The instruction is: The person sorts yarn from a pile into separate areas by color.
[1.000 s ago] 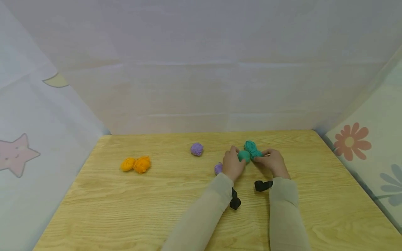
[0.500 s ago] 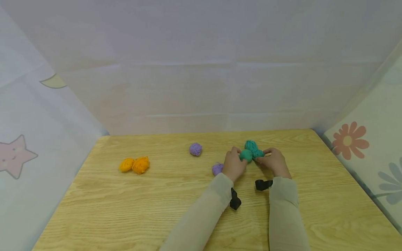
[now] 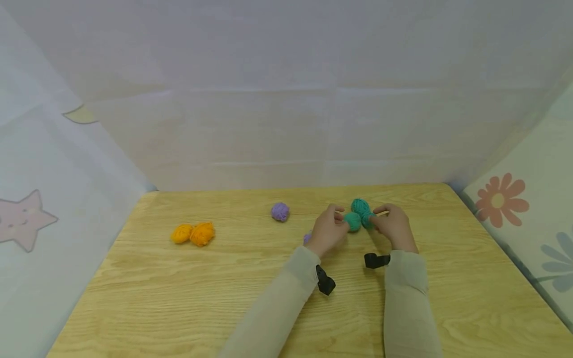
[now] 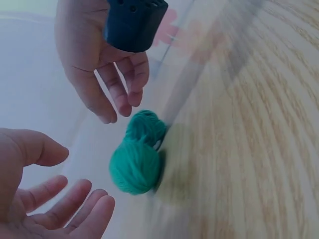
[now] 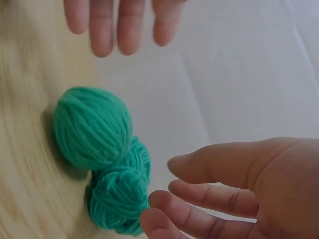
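Note:
A smooth round green yarn ball (image 3: 352,222) sits on the wooden table against a darker teal, two-lobed bundle of yarn (image 3: 360,207). My left hand (image 3: 329,229) is just left of the ball, its fingers loosely bent and apart from it in the left wrist view. On the other side, my right hand (image 3: 396,227) has its fingertips beside the teal yarn (image 5: 118,199), thumb and fingers spread. Neither palm holds anything. Mostly hidden behind the left hand is a small purple yarn ball (image 3: 307,237).
Another purple yarn ball (image 3: 280,212) lies farther back, left of the hands. At the left, a yellow yarn ball (image 3: 181,233) touches a looser orange one (image 3: 203,233). Pale cloth (image 3: 286,139) hangs behind the table (image 3: 179,298) and along both sides.
My left hand has drawn back leftward from the green ball and now covers more of the near purple ball. My right hand has loosened and risen slightly beside the teal yarn.

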Motion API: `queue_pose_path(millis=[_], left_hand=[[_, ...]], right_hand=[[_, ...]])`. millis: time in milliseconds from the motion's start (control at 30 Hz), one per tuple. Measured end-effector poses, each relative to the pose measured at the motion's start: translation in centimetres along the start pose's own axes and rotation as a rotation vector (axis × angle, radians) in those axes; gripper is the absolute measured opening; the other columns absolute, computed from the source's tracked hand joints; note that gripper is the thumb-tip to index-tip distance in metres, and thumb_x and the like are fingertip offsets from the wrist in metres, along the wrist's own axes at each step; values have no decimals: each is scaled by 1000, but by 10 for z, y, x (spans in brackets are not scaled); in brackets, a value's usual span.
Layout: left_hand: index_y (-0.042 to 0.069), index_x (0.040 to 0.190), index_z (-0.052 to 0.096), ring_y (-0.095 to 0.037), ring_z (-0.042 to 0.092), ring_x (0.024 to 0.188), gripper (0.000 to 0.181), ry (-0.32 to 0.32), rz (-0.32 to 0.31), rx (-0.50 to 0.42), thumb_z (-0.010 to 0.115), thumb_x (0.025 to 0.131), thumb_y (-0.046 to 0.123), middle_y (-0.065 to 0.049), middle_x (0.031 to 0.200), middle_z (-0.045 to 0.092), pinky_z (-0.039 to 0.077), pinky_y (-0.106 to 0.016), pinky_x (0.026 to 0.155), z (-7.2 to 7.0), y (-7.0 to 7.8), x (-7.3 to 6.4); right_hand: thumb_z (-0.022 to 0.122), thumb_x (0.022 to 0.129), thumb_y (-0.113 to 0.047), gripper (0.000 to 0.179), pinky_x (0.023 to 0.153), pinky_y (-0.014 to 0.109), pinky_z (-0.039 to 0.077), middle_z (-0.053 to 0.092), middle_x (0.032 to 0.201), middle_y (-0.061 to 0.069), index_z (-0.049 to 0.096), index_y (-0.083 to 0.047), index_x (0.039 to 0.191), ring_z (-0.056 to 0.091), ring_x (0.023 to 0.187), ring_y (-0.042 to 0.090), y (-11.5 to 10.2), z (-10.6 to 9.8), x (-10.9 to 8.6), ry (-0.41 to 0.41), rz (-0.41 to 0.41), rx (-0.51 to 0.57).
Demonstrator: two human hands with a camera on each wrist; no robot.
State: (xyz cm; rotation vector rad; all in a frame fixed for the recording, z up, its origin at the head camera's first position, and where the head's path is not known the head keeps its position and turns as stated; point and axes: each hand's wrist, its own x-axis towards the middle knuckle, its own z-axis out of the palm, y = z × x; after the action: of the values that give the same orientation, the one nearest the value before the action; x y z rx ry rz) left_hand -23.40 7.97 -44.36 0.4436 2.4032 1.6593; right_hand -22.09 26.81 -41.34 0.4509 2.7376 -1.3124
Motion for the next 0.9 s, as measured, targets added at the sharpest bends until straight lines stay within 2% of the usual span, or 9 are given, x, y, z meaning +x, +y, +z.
queue_pose_path(millis=[133, 233, 333, 533, 600, 767, 900], left_hand=[[10, 141, 52, -25, 58, 121, 39, 15, 84, -3, 57, 102, 15, -13, 132, 60, 52, -39, 98, -13, -2, -6], [9, 141, 52, -24, 57, 121, 39, 50, 134, 3, 56, 103, 15, -12, 131, 61, 53, -35, 97, -25, -6, -12], [7, 139, 53, -24, 58, 120, 38, 100, 159, -13, 57, 102, 13, -12, 129, 61, 54, -36, 95, -39, -11, -18], [9, 137, 54, -25, 56, 121, 35, 196, 168, -45, 57, 102, 12, -10, 129, 60, 52, -41, 97, -70, -20, -26], [8, 136, 54, -27, 56, 121, 35, 225, 177, -46, 57, 101, 12, -11, 128, 60, 52, -44, 98, -79, -23, -28], [3, 134, 55, -36, 56, 121, 35, 319, 185, -43, 57, 99, 7, -17, 128, 58, 51, -46, 100, -97, -35, -28], [2, 133, 55, -38, 54, 122, 36, 397, 133, -42, 58, 98, 6, -22, 131, 52, 52, -45, 96, -107, -45, -28]], right_hand=[[55, 100, -17, 39, 79, 49, 58, 65, 109, 29, 57, 7, 131, 68, 90, 40, -3, 4, -1, 26, -50, -6], [53, 101, -17, 37, 79, 47, 58, 65, 108, 28, 58, 7, 129, 66, 93, 41, -6, 7, -1, 24, -75, 1], [53, 102, -16, 34, 75, 42, 58, 66, 103, 25, 59, 6, 126, 66, 93, 41, -10, 10, -1, 15, -114, -11], [57, 102, -17, 26, 64, 34, 53, 64, 89, 15, 63, 4, 118, 63, 74, 28, -21, 17, -1, 23, -194, -55], [58, 103, -18, 26, 66, 35, 54, 65, 93, 16, 64, 3, 118, 63, 76, 25, -24, 20, -1, 22, -217, -63], [59, 103, -21, 30, 81, 46, 55, 66, 110, 20, 64, 0, 123, 64, 96, 34, -26, 27, -2, -28, -291, -71], [63, 101, -21, 29, 85, 49, 53, 67, 109, 16, 65, -2, 123, 62, 98, 31, -28, 32, -1, -72, -388, -86]])
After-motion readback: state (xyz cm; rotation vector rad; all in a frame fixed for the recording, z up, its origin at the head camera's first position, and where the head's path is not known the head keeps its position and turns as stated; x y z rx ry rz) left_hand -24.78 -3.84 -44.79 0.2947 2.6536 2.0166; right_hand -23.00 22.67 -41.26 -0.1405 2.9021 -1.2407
